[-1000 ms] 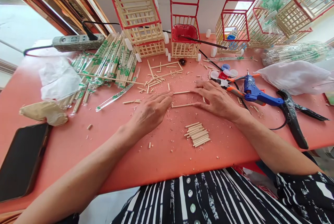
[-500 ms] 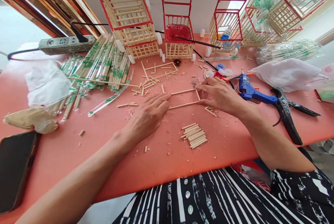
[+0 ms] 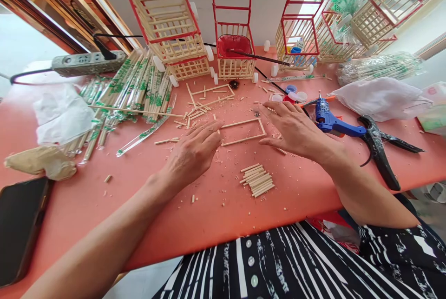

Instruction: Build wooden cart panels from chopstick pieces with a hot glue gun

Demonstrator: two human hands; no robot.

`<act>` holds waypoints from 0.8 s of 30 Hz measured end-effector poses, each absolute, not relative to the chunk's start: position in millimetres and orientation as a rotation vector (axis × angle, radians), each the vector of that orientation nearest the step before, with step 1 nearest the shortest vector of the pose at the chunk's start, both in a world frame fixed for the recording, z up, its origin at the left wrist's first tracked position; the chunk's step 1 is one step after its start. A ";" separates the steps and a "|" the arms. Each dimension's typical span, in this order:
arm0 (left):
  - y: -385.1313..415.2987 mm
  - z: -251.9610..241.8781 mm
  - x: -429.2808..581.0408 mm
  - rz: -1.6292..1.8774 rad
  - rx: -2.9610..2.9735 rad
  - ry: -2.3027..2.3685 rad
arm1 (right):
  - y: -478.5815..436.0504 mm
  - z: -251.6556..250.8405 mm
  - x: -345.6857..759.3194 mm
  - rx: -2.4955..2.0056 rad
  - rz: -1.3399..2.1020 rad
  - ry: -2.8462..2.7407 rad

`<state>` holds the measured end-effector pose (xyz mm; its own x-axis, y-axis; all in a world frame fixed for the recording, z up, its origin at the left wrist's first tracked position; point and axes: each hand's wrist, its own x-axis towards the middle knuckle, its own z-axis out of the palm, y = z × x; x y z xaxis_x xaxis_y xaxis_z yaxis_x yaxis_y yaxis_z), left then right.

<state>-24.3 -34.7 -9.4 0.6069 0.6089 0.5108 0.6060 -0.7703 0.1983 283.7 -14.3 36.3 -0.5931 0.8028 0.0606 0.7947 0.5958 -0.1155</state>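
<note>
A small rectangle of thin wooden sticks lies flat on the salmon-pink table. My left hand rests palm down at the frame's left end, fingers stretched out and touching the sticks. At the right end, my right hand has its fingers spread, with the fingertips against the short side stick. Neither hand holds anything. A neat pile of short cut sticks lies just in front of the frame, near my body.
A blue glue gun and black cutters lie right of my right hand. Wrapped chopsticks pile at the left, stick-built cages stand along the back, a phone lies at the near left edge, with a power strip.
My right hand has slid off the sticks to the frame's right end, uncovering the short side stick. My left hand stays at the left end. The view has shifted slightly.
</note>
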 end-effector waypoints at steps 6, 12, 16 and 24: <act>-41.8 -12.9 -16.9 0.714 2.764 1.078 | -38.0 9.5 264.5 -1.212 0.142 -2.806; -44.0 -17.2 -15.1 0.527 2.726 1.117 | -42.1 -11.8 260.9 -1.252 0.244 -2.786; -43.5 -15.5 -14.2 0.516 2.732 1.120 | -42.5 -10.5 260.3 -1.259 0.243 -2.791; -38.0 -5.6 -19.5 0.738 2.516 1.170 | -40.6 5.2 254.0 -1.215 0.250 -2.771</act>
